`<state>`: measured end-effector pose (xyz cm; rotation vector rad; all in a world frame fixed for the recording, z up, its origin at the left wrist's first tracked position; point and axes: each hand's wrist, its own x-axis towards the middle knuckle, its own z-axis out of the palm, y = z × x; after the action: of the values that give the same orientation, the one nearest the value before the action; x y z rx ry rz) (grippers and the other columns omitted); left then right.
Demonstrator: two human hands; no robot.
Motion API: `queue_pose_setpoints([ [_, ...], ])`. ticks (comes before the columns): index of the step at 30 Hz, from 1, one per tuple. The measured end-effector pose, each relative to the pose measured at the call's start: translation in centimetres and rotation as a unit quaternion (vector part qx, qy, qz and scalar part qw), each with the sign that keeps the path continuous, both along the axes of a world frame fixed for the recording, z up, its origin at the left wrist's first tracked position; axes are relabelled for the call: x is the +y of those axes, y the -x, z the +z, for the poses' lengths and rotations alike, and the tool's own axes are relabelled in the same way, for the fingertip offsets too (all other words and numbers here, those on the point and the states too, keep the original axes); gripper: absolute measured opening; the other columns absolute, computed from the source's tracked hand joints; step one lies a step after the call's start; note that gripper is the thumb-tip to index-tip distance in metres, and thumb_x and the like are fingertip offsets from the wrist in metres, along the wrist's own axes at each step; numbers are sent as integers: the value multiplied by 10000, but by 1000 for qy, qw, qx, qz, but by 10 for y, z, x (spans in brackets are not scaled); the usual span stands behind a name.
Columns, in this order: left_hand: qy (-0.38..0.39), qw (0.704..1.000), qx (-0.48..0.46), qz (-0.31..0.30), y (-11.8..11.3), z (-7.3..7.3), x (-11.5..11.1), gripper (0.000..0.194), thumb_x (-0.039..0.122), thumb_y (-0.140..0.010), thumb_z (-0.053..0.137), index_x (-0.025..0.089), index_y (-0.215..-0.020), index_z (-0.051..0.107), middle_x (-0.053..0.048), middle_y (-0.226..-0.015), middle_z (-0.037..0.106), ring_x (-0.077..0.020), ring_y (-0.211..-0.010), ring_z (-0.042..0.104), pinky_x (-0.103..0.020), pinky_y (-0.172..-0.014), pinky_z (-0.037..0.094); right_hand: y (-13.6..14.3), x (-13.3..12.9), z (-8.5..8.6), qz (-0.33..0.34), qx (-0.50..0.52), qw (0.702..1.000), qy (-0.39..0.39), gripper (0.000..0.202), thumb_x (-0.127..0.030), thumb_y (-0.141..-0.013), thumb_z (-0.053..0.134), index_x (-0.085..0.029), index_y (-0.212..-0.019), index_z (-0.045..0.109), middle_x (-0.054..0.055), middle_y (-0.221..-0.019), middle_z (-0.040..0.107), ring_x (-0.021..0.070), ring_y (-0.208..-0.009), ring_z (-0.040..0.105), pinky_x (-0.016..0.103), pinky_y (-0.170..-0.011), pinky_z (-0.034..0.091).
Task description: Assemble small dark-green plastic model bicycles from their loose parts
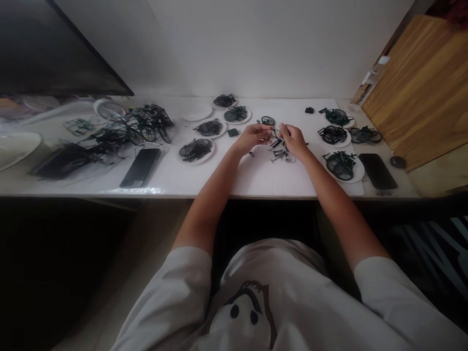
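Observation:
My left hand [256,135] and my right hand [292,138] meet over the white board, fingers pinched around a small thin dark model bicycle part [275,131]. Its exact shape is partly hidden by my fingertips. Just behind the hands lies a small spoked wheel [268,120]. Loose dark model parts [279,154] are scattered below and between my hands. A tiny black piece [251,154] sits by my left wrist.
Plates of dark bicycle parts stand left [197,150] and right [342,166]. Assembled model bicycles [146,124] crowd the left. Phones lie at left [141,167] and right [378,171]. A plastic bottle [370,83] stands by a wooden panel [424,87]; a monitor [54,48] overhangs the left.

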<state>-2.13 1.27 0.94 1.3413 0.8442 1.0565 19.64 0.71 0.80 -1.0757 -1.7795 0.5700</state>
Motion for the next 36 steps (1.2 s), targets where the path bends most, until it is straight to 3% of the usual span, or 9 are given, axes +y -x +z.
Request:
queue_pose_setpoints([
  [5,0,1000,-8,-6,-1,-2,1,226,245,-912,857,160,-1112,798,-47,-935,811,-103,-769,753,-247,-783,592,-1,1,-2,3,21,1000,21,427,-631,-975,685,-260,-814,551,-10,-782,603,197,-796,556,341,-792,451],
  [9,2,1000,-14,5,-1,-2,2,234,263,-898,878,156,-1093,802,-50,-929,812,-107,-762,751,-251,-785,598,-1,4,-5,21,33,999,34,318,-512,-945,716,-269,-861,530,-20,-818,609,196,-814,559,343,-801,448],
  [13,3,1000,-28,6,0,-3,4,204,255,-893,881,152,-1051,803,-50,-921,807,-103,-738,746,-250,-772,596,-1,5,-4,32,43,999,6,466,-697,-962,686,-270,-840,542,-7,-810,626,202,-800,572,356,-803,459],
  [16,-3,1000,-26,1,0,-5,5,176,250,-903,869,157,-1037,803,-50,-932,808,-102,-744,747,-236,-755,588,-2,2,0,23,29,999,-10,652,-868,-991,542,-252,-789,619,34,-816,694,221,-823,621,373,-843,483],
  [19,-8,1000,-22,-1,1,-5,5,159,241,-914,854,159,-1040,801,-48,-935,809,-103,-764,752,-234,-757,586,-2,-2,4,13,14,1000,-1,781,-943,-985,457,-231,-759,688,58,-797,727,228,-807,646,374,-847,497],
  [24,-9,1000,-14,-8,1,-5,4,154,269,-917,865,163,-1016,815,-56,-933,817,-103,-764,758,-229,-744,580,-1,-4,6,-5,14,1000,6,775,-935,-975,507,-221,-767,728,48,-752,721,227,-785,652,363,-839,516],
  [31,-27,1000,-15,-7,-3,-8,2,340,420,-851,962,163,-1019,816,-77,-991,834,-136,-851,803,-242,-797,611,0,-5,8,1,6,1000,-3,751,-940,-956,505,-227,-827,703,59,-826,719,236,-854,652,359,-853,524],
  [36,-29,999,-29,22,-4,-6,3,322,400,-877,930,154,-1023,782,-78,-960,829,-142,-884,805,-240,-799,607,4,-13,15,-11,46,999,9,724,-954,-892,594,-236,-852,684,38,-812,681,215,-822,617,349,-793,516],
])
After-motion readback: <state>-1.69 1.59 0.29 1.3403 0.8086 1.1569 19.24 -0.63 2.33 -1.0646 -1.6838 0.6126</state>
